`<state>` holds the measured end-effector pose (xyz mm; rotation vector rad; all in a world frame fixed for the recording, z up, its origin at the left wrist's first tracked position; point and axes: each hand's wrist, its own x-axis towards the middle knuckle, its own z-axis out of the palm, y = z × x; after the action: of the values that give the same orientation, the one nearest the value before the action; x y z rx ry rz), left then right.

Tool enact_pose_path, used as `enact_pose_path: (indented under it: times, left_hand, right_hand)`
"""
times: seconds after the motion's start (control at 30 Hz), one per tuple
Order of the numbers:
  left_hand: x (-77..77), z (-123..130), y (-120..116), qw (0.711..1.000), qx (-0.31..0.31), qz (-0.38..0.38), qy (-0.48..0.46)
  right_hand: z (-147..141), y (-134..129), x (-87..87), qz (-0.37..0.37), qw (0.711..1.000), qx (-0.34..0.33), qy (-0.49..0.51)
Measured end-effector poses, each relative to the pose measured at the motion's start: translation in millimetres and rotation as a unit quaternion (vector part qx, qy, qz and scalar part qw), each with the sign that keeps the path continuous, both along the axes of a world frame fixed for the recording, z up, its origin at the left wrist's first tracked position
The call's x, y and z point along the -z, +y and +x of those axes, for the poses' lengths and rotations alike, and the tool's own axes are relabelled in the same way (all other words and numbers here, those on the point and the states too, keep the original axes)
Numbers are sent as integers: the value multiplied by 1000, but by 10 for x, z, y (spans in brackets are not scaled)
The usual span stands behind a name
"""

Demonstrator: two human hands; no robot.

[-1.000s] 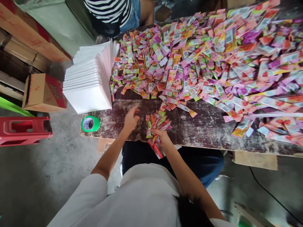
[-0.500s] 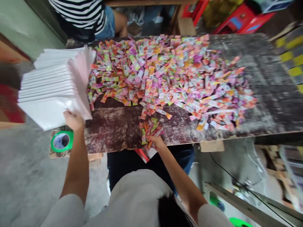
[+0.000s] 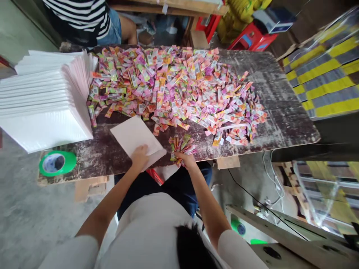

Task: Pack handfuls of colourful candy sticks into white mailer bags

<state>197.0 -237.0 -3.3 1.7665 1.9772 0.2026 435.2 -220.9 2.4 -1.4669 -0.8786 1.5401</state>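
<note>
My left hand grips the near side of a white packet, which lies tilted over the front part of the dark worn table. Bunched small colourful sachets are held in my right hand at the table's front edge, just right of the packet. Behind both hands spreads a wide heap of similar sachets. A tall stack of white packets stands at the table's left end.
A roll of green tape lies at the front left corner. Across the table sits a person in a striped top. Red stools and yellow-banded bundles are at the right. Something red and white rests on my lap.
My left hand has moved right from the stack, bringing one white packet in front of me. My right hand still holds its sachets. The view has shifted to the right.
</note>
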Motion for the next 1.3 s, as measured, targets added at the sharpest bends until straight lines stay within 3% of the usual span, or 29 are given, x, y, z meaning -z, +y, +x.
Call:
enact_pose_path:
  times: [0.1, 0.23, 0.3, 0.37, 0.43, 0.57, 0.67, 0.77, 0.87, 0.97, 1.13, 1.23, 1.3]
  left_hand:
    - [118, 274, 187, 999, 26, 13, 21]
    - [70, 346, 317, 999, 40, 20, 22]
    - [46, 344, 323, 999, 34, 22, 18]
    - [59, 314, 333, 999, 22, 27, 2]
    - [105, 242, 381, 999, 11, 22, -42]
    - [177, 60, 561, 983, -23, -23, -182]
    - [91, 56, 619, 977, -31, 3, -212]
    - [-86, 169, 529, 982, -5, 55, -183]
    - [-207, 264, 363, 988, 14, 71, -140]
    - [-231, 288, 295, 988, -11, 67, -141]
    - [-300, 338, 575, 981, -77, 81, -156]
    - [-411, 452, 688, 989, -26, 85, -115]
    - [-481, 510, 635, 992, 41, 90, -85]
  right_hand:
    - [100, -11, -6, 25, 996, 0, -89]
    - [150, -40, -67, 62, 981, -54, -178]
    - [93, -22, -113, 111, 958, -93, -247]
    - [-11, 15, -149, 183, 910, -146, -342]
    - [-132, 41, -161, 229, 835, -223, -447]
    - [-314, -9, -112, 216, 682, -385, -583]
    - [-371, -24, -101, 210, 624, -428, -619]
    - [-384, 138, -152, 182, 613, -430, -638]
    - [-387, 412, -225, 96, 636, -413, -644]
    - [-452, 538, -278, 47, 655, -408, -634]
    - [-674, 187, -271, 115, 614, -358, -694]
    - [-706, 48, -245, 132, 598, -377, -695]
    - [-665, 125, -249, 123, 609, -376, -688]
